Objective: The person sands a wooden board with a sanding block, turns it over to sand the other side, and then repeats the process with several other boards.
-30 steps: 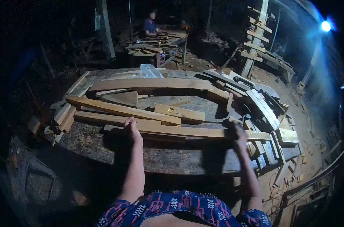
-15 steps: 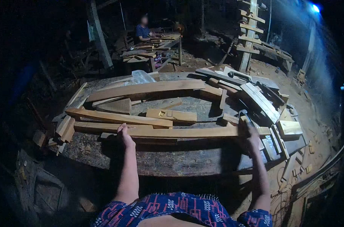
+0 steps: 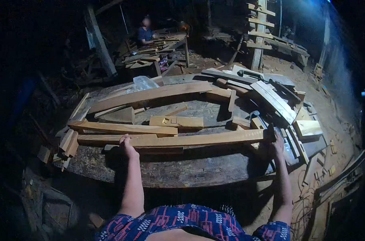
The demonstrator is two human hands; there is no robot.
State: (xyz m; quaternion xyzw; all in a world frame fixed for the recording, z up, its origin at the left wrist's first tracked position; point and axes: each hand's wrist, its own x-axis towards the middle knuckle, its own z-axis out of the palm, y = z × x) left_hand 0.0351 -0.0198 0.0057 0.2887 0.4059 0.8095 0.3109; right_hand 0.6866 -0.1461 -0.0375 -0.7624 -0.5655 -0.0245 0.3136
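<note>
A long wooden bar [image 3: 202,139] lies across the near part of the workbench, running from my left hand to my right. My left hand [image 3: 128,145] is closed around its left part, the thumb on top. My right hand [image 3: 276,145] grips the bar's far right end, in shadow. Just beyond that end is a metal tool with a curved top [image 3: 255,115], partly hidden. Behind the bar lie another long piece of wood [image 3: 126,128] and a short block with a rectangular slot [image 3: 186,122].
A large curved plank [image 3: 150,94] and a clear plastic bag [image 3: 144,83] lie farther back on the workbench [image 3: 182,172]. Pale boards [image 3: 273,102] and a hand plane [image 3: 251,75] crowd its right side. A person [image 3: 145,34] sits at another table behind.
My right hand has moved outward to the bar's right end, away from the metal tool. My left hand stays on the bar. The view has shifted slightly.
</note>
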